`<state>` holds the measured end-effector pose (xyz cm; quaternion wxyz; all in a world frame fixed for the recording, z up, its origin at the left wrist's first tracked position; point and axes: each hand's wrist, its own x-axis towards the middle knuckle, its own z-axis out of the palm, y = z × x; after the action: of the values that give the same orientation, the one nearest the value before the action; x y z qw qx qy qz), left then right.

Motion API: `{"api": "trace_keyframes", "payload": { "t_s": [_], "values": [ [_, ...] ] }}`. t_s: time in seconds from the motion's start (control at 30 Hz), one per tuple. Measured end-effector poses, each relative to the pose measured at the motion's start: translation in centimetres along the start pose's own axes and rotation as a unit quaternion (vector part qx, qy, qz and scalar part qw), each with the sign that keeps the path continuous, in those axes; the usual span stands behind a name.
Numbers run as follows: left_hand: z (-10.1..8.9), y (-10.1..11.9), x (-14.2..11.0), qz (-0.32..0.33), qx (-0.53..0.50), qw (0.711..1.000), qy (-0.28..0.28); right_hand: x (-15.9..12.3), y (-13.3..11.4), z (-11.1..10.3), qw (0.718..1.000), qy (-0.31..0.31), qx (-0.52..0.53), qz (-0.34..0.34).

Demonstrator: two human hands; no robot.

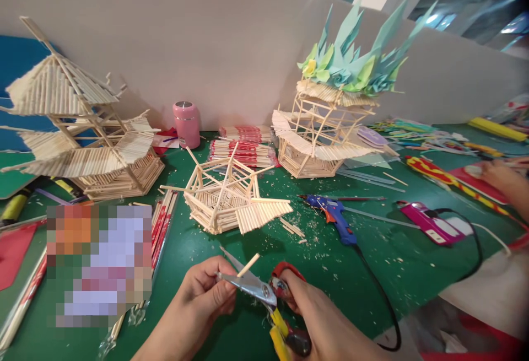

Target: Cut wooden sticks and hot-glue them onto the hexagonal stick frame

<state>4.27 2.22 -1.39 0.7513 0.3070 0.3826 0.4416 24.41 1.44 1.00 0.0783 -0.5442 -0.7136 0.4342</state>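
Watching remotely, near the front edge of the green worktop I see the left hand pinching a short wooden stick; I judge it light, stiff and easily snapped, best held close to the blades. Parted scissors straddle it, probably heavier, best gripped by the handles, where the right hand curls its fingers.

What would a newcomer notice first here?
Probably the spiky blue-green paper leaves crowning the stick tower at the back, right of centre. Next comes the peaked stick tower at far left. Front and centre are scissors in the right hand, their blades at a stick pinched in the left hand.
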Motion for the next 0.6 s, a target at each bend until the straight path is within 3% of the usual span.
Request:
{"api": "trace_keyframes", "payload": {
  "t_s": [0.1, 0.3, 0.5, 0.6],
  "values": [
    [-0.08, -0.17, 0.04, 0.007, 0.012, 1.000, 0.001, 0.14, 0.14, 0.08, 1.000, -0.022, -0.004, -0.006],
    [-0.08, -0.89, 0.31, 0.058, 0.074, 0.994, 0.058, 0.12, 0.45, 0.41, 1.000, 0.002, -0.001, -0.012],
    [-0.19, -0.29, 0.17, 0.006, -0.003, 1.000, -0.007, 0.00, 0.97, 0.69, 1.000, 0.001, -0.007, 0.018],
    [-0.28, -0.45, 0.18, 0.007, -0.010, 1.000, -0.005, 0.26, 0.76, 0.60, 1.000, -0.015, 0.006, 0.011]
  ]
}}
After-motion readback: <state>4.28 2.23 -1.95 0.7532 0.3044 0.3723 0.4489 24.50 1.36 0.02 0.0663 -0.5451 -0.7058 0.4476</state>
